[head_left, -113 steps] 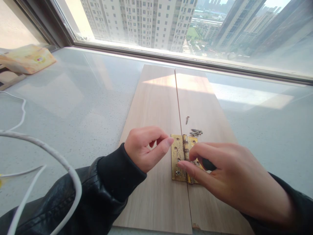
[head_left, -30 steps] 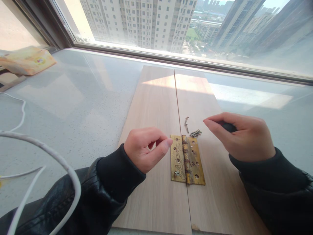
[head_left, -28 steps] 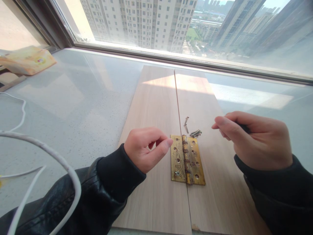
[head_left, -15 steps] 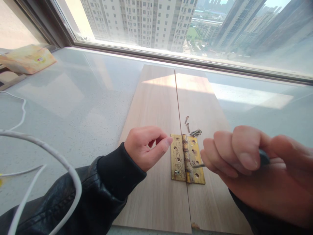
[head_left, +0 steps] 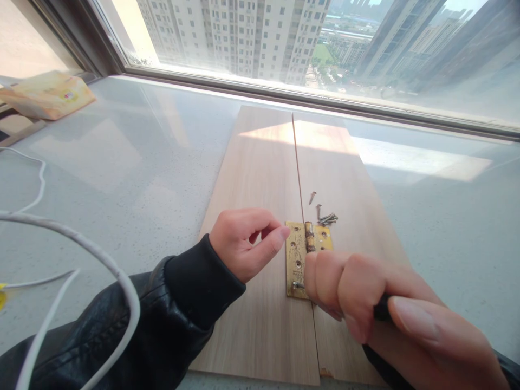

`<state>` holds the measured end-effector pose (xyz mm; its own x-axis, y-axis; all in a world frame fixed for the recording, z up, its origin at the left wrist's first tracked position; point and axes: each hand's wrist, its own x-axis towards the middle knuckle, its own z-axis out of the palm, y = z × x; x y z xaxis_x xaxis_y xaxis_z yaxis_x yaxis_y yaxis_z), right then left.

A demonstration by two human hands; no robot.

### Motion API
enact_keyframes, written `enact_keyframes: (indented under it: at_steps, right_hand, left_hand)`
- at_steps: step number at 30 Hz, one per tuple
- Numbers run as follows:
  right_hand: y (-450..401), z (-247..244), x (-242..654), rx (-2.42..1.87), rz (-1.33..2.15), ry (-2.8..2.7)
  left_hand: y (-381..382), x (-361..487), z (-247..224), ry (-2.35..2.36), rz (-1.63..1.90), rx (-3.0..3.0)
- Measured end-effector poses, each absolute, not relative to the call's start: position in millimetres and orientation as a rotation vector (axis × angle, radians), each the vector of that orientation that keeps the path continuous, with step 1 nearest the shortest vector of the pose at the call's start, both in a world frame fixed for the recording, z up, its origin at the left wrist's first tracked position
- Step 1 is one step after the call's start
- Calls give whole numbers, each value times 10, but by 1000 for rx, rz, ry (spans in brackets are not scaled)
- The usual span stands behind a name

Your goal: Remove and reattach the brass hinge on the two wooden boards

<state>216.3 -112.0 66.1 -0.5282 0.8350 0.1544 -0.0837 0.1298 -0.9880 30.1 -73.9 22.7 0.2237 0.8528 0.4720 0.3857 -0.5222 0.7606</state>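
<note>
1. The left hand [head_left: 247, 244] is loosely curled, palm turned inward, with its thumb tip at the upper left edge of the brass hinge [head_left: 293, 254]. Whether its fingers pinch anything, I cannot tell.
2. The right hand [head_left: 398, 330] is bent into a fist around the dark handle [head_left: 382, 307] of a tool, knuckles toward the hinge; it hides the lower right part of the hinge.
3. At the hinge's lowest left hole some grey metal [head_left: 298, 285] shows; tool tip or screw, I cannot tell.
4. The hinge lies flat across the seam between the left board [head_left: 252, 179] and the right board [head_left: 345, 184].
5. Compared with half a second ago, the right hand has moved leftward, over the hinge; the left hand has kept its pose.
6. Above the screw pile [head_left: 328, 219] two screws lie separately; 3.8 seconds ago there was one.
</note>
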Motion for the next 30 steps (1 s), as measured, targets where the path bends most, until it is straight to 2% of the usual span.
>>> enact_keyframes:
  at_steps: [4, 8, 13, 18, 24, 28, 30]
  right_hand:
    - [-1114, 704, 2156, -765, 1424, -1798]
    - [-1131, 634, 2111, -800, 1323, -1681]
    - [-1257, 511, 2102, -773, 1378, -1560]
    - [-1272, 588, 2014, -823, 1325, -1610]
    - [-1127, 739, 2046, -733, 1497, -2008]
    - [-1075, 739, 2147, -863, 1517, -1818]
    - [-1070, 737, 2170, -881, 1413, -1834]
  left_hand:
    - [-743, 293, 227, 1125, 1263, 1994]
    - [-739, 292, 225, 1124, 1251, 1992]
    - [-733, 297, 230, 1131, 1243, 1992]
    - [-734, 299, 240, 1123, 1223, 1993]
    - [-725, 301, 242, 1126, 1214, 1982]
    - [-739, 294, 224, 1104, 1232, 1972]
    - [-743, 290, 216, 1090, 1242, 1971]
